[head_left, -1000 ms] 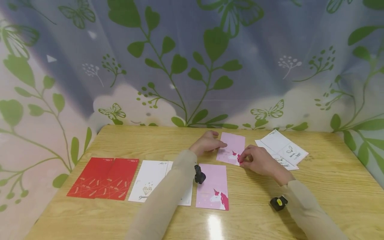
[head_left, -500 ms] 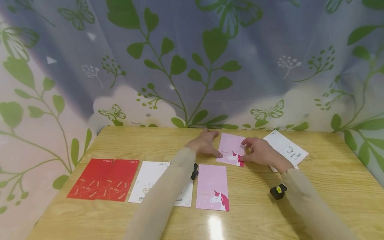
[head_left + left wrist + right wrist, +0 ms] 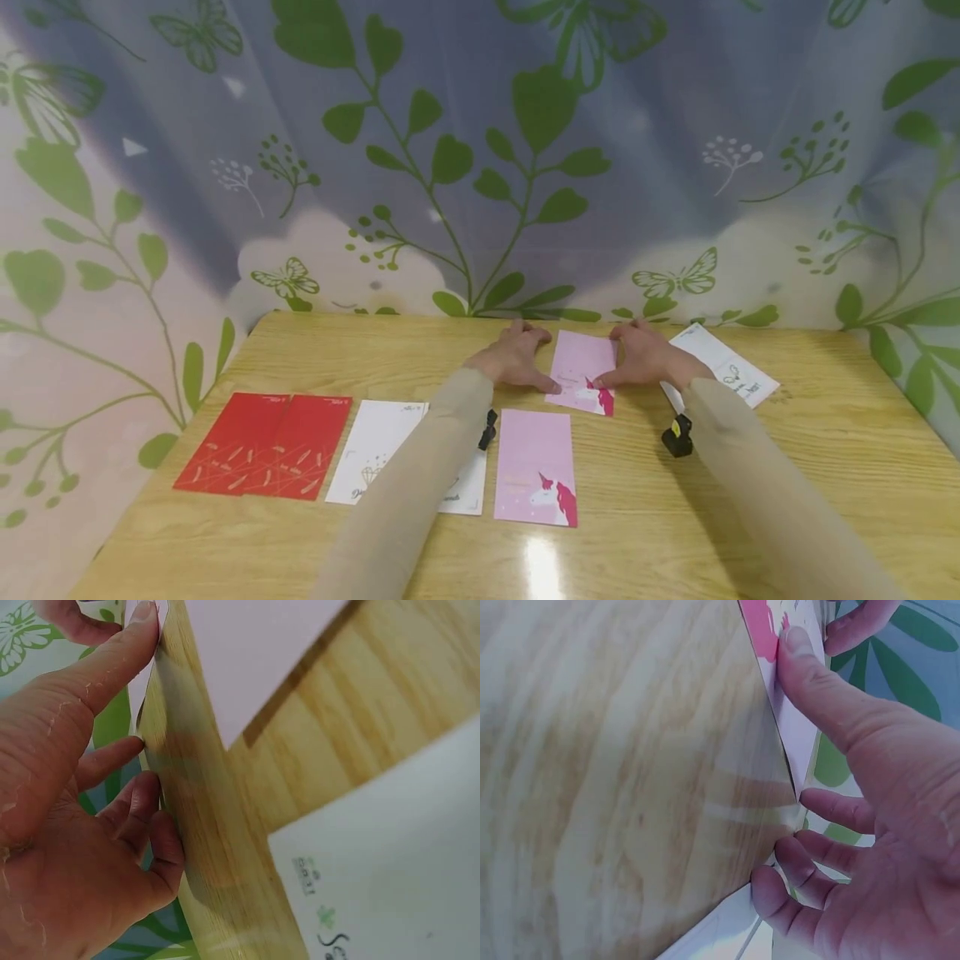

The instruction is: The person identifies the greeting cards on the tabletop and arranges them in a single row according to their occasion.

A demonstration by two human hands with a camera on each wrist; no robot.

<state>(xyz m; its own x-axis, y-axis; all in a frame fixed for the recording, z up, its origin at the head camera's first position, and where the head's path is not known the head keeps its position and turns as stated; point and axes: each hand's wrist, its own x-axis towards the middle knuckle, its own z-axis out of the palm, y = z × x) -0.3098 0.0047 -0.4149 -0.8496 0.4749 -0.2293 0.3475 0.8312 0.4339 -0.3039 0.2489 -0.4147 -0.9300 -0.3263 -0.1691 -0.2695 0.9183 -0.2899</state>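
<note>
A pink unicorn card [image 3: 579, 365] lies near the back edge of the table between both hands. My left hand [image 3: 516, 357] is spread along its left side, the thumb on the card's face near the lower left corner. On the opposite side my right hand [image 3: 647, 354] rests its thumb on the card by the unicorn's mane. In the right wrist view, the index fingertip of the right hand [image 3: 885, 802] is at the card's far corner, the other fingers loosely bent. A second pink unicorn card [image 3: 534, 467] lies flat in front.
Two red cards [image 3: 262, 446] overlap at the left. White cards [image 3: 378, 442] beside them are partly covered by the left sleeve. More white cards [image 3: 723, 365] lie askew at the back right, next to the right hand. A patterned curtain [image 3: 480, 167] hangs behind the table [image 3: 637, 517].
My right hand has moved back and its fingers have spread from the card's lower right corner up along its right side. The left hand has slid to the card's left side.
</note>
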